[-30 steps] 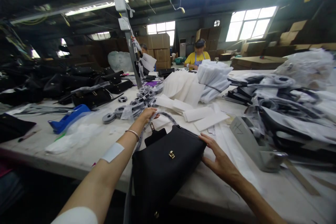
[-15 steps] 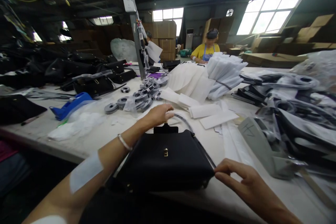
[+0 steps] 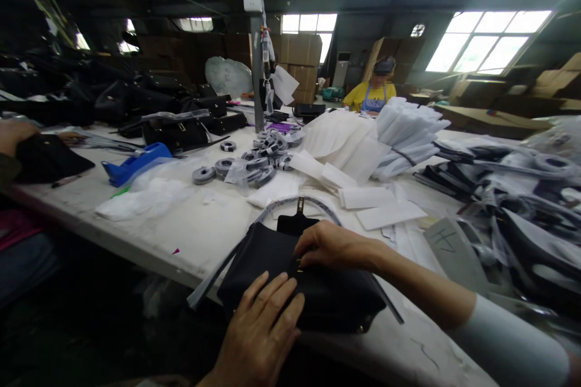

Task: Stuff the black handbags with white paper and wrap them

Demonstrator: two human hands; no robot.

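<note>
A black handbag (image 3: 256, 254) lies on the white table at its near edge, front face up. My left hand (image 3: 264, 329) rests on that face with its fingers stretched out. Just above it, the bent fingers of my right hand (image 3: 330, 245) pinch at a small gold turn-lock clasp (image 3: 299, 266), partly covering it. Beyond the bag's top edge a short black closure tab (image 3: 289, 225) with a gold plate (image 3: 300, 204) lies turned back. Around the tab arches the handle (image 3: 267, 210), wrapped in clear film.
Rolled, wrapped straps (image 3: 258, 172), white foam sheets (image 3: 340, 139) and a blue tape dispenser (image 3: 136, 164) are beyond the bag. A grey box-like device (image 3: 454, 254) stands right, beside wrapped black parts. At far left, another person's hand (image 3: 16, 136) touches a black bag.
My left hand has gone from the handle down onto the bag's front. My right hand has left the lower right corner for the clasp. Another person's hand has appeared at far left.
</note>
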